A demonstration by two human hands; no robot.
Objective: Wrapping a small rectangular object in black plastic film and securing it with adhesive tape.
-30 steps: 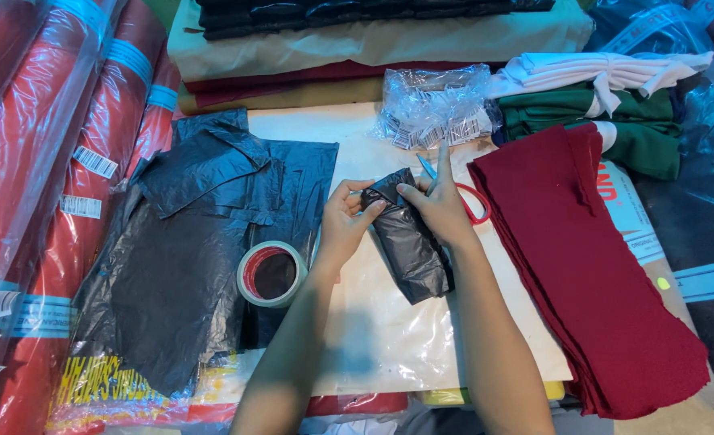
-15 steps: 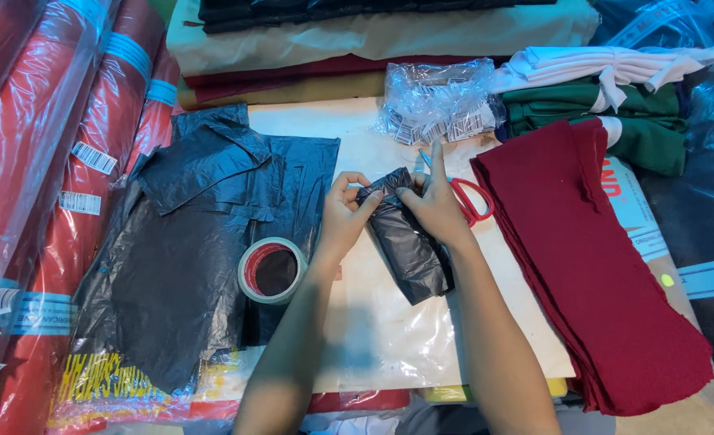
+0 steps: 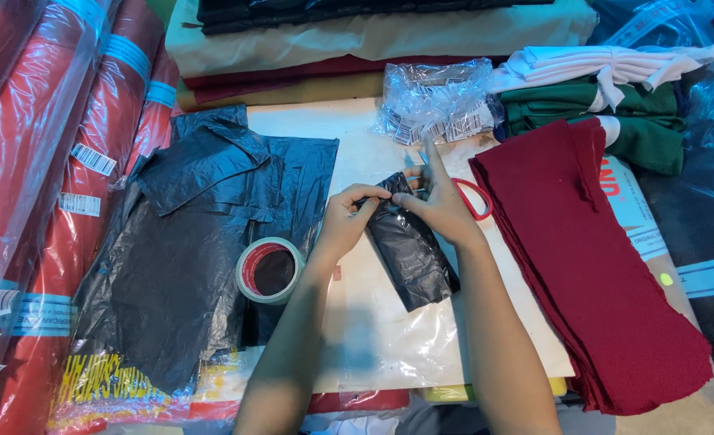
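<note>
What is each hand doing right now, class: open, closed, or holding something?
Left hand: closed, pinching the top of the small black plastic package.
Right hand: gripping the same package, index finger raised.

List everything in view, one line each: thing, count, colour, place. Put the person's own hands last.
small wrapped black plastic bundle: one, black, centre, on the white table surface.
flat black plastic bags: a spread pile, black, left of centre.
roll of tape: one, red core, on the black bags.
wrapped fabric rolls: several, red, far left.
dark red cloth stack: one, maroon, right.
folded green cloth: one stack, green, upper right.
folded white cloth: one, white, top right.
clear plastic packets: a heap, transparent, top centre.
red-handled scissors: one, partly hidden behind the right hand.
left hand: fingers pinch the bundle's top.
right hand: grips the bundle's top.
</note>
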